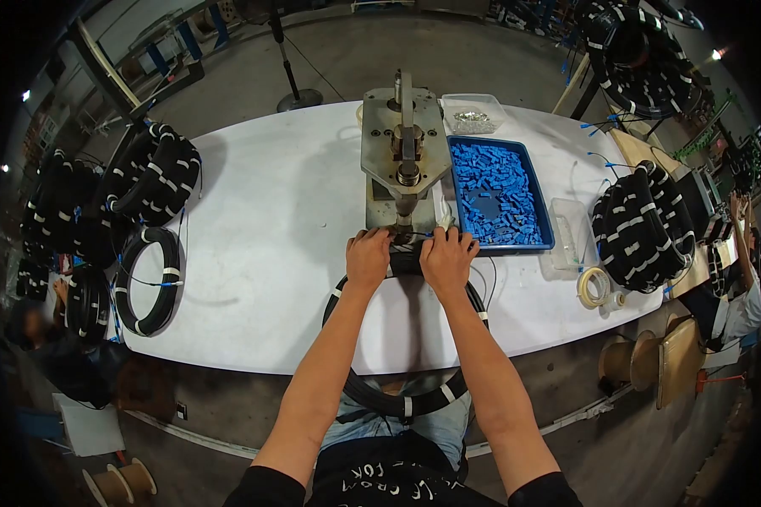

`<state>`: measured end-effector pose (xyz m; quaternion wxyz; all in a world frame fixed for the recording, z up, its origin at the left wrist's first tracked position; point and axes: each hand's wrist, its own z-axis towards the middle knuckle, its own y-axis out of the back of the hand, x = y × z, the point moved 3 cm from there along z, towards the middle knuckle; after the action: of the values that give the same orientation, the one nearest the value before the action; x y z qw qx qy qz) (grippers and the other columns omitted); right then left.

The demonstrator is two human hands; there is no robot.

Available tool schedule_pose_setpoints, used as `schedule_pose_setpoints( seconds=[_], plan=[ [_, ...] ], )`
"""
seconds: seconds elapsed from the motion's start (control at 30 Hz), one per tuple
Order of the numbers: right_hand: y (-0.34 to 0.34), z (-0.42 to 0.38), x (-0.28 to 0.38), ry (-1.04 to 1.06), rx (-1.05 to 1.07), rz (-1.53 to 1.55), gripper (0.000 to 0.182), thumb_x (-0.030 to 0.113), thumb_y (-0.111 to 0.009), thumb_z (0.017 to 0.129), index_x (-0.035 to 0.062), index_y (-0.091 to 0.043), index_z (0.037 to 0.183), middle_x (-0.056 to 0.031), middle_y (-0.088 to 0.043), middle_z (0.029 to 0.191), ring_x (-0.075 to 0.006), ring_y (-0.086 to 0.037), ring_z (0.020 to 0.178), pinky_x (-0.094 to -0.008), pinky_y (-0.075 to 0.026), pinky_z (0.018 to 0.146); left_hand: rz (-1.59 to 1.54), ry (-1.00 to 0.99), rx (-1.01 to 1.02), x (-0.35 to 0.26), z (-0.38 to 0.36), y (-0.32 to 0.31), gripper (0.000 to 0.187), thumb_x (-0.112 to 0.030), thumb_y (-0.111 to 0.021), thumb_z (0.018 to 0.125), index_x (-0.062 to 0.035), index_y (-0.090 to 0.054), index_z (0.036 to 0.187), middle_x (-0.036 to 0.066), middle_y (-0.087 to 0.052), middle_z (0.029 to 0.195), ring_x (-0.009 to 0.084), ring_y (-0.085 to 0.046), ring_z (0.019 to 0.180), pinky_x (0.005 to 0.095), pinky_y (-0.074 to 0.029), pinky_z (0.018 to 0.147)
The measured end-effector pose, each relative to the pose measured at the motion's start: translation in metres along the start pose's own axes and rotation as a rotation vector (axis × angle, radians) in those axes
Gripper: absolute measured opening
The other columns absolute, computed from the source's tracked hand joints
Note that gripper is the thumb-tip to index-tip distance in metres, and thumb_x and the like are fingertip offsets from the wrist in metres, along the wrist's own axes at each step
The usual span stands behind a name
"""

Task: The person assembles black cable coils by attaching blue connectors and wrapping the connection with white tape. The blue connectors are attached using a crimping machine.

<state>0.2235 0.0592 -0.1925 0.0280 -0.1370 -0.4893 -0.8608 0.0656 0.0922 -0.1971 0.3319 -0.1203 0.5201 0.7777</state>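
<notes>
A bench press (406, 139) with a metal plate and ram stands at the middle of the table. At its base my left hand (369, 264) is closed, with its fingertips beside the foot of the ram. My right hand (448, 260) sits just right of the ram, fingers bent and pressed together. A thin black cable (423, 235) runs between the fingertips of both hands; its end is hidden. Beneath my forearms a black cable coil (408, 406), wrapped with white tape, lies partly on the table and hangs over its front edge against my lap.
Right of the press stand a blue tray (548, 228) of small blue connectors, a clear box (495, 108) of small parts and another clear container (564, 266). Tape rolls (594, 287) lie near taped coils (643, 228). More coils (148, 283) are at left. People work at both sides.
</notes>
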Motion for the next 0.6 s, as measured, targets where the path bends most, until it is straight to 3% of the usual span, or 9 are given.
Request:
schedule_pose_setpoints(
  seconds=[0.6],
  plan=[
    [0.0002, -0.0003, -0.0002, 0.013, -0.032, -0.004, 0.019, 0.02, -0.053, 0.086, 0.004, -0.063, 0.091, -0.0152, -0.056, 0.092, -0.0375, -0.049, 0.096, -0.0604, -0.033, 0.094, 0.114, -0.033, 0.006, -0.0023, -0.0007, -0.0043, 0.01, -0.013, -0.058, 0.09, -0.0066, -0.064, 0.093, 0.01, -0.067, 0.088, 0.0312, -0.063, 0.085, 0.0452, -0.048, 0.076]
  ],
)
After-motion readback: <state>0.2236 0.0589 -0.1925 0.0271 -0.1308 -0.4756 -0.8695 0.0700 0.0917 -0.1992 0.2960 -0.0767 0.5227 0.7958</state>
